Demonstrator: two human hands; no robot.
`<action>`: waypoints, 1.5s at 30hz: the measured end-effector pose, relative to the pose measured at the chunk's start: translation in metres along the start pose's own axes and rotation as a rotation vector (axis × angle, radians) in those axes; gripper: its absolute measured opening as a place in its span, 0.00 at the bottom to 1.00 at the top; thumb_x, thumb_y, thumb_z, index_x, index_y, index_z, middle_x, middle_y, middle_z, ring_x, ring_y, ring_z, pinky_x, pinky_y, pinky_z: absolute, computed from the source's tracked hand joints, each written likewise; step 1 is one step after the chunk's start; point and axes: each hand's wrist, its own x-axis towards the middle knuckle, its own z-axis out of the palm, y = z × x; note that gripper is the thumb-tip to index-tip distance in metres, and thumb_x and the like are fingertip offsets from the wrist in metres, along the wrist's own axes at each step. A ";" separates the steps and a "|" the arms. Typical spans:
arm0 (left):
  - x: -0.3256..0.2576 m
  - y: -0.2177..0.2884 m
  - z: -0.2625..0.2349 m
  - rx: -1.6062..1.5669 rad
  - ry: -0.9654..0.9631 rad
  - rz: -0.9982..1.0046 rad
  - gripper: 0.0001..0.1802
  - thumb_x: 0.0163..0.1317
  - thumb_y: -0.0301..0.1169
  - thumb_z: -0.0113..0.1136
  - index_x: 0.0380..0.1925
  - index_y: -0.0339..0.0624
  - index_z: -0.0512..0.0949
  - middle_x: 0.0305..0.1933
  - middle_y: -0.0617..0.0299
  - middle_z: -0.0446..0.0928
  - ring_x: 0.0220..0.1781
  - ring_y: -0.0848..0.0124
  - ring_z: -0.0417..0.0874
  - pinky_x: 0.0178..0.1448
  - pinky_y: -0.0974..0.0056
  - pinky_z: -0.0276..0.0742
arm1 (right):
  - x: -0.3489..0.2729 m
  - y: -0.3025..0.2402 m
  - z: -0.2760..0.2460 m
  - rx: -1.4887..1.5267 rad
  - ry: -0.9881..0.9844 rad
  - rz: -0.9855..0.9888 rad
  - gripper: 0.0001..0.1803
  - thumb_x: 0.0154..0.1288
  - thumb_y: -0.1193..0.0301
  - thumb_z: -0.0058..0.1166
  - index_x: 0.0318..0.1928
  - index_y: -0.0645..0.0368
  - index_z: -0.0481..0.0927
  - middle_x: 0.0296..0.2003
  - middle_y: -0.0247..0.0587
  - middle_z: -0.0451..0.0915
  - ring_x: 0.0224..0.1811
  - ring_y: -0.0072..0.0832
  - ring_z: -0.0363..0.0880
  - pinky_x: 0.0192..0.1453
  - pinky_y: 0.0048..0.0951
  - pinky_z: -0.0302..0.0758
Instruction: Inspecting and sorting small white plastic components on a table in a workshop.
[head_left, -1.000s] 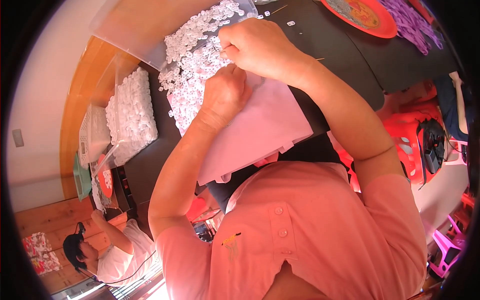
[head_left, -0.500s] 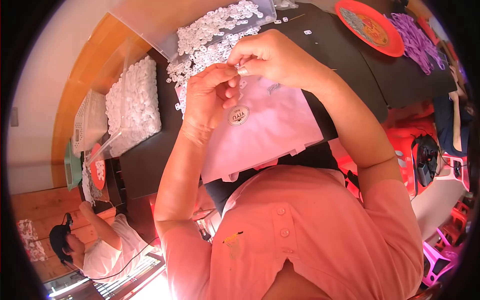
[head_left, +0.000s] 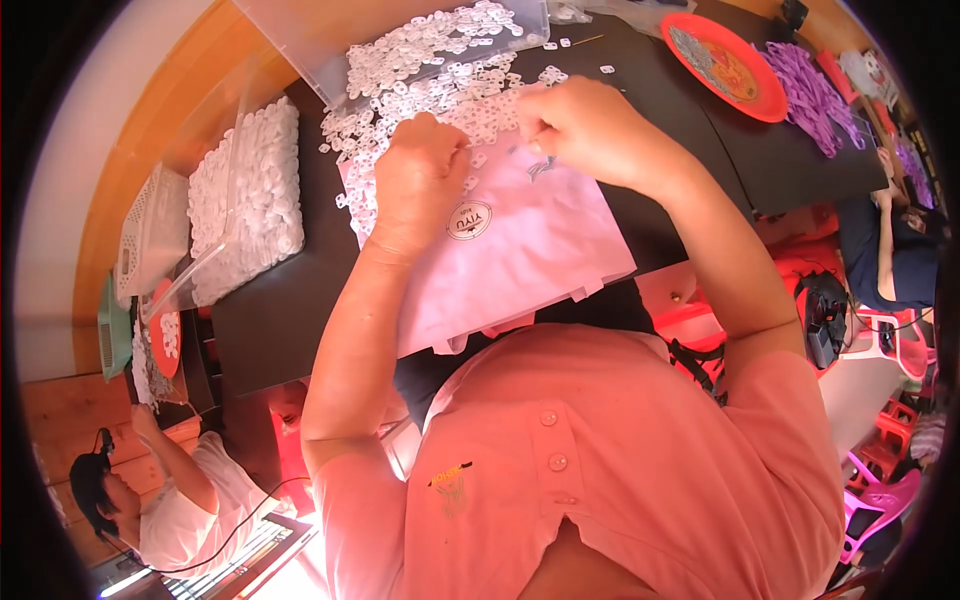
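My left hand [head_left: 420,180] and my right hand [head_left: 590,130] meet over a pale pink bag [head_left: 520,250] lying on the dark table [head_left: 270,310]. Both hands are closed, fingertips pinching something small between them; I cannot make out what it is. A small dark piece [head_left: 540,168] lies on the bag just below my right hand. A heap of small white plastic rings [head_left: 430,80] spreads on the table just beyond my hands.
A clear plastic tray [head_left: 330,30] tilts over the ring heap. A clear bag of white pieces [head_left: 245,195] lies at the left by a white basket [head_left: 150,240]. A red plate [head_left: 725,65] and purple strips [head_left: 810,95] sit at right. Another person [head_left: 170,490] works lower left.
The view has shifted, so the bag and table sit lower and more to the right in frame. My hands have come apart slightly and the round mark on the bag now shows below my left hand.
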 end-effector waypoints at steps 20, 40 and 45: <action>0.001 0.007 -0.007 -0.966 -0.049 -0.634 0.07 0.55 0.18 0.64 0.34 0.36 0.79 0.29 0.65 0.79 0.26 0.80 0.75 0.26 0.74 0.69 | 0.020 -0.005 0.025 0.742 0.235 0.059 0.02 0.56 0.77 0.57 0.30 0.63 0.79 0.23 0.35 0.78 0.26 0.20 0.76 0.31 0.26 0.72; -0.006 0.011 0.001 -0.522 0.307 -0.288 0.07 0.52 0.20 0.68 0.28 0.36 0.78 0.28 0.63 0.78 0.27 0.78 0.77 0.29 0.69 0.74 | 0.033 -0.034 0.052 0.877 0.389 0.078 0.03 0.58 0.80 0.57 0.34 0.65 0.80 0.27 0.35 0.81 0.29 0.18 0.77 0.34 0.22 0.73; -0.001 0.016 -0.007 -0.810 0.243 -0.577 0.06 0.57 0.24 0.66 0.30 0.35 0.78 0.27 0.63 0.79 0.24 0.76 0.76 0.27 0.69 0.73 | 0.031 -0.034 0.053 0.820 0.436 -0.001 0.04 0.58 0.80 0.57 0.35 0.64 0.79 0.27 0.36 0.82 0.30 0.18 0.77 0.35 0.22 0.73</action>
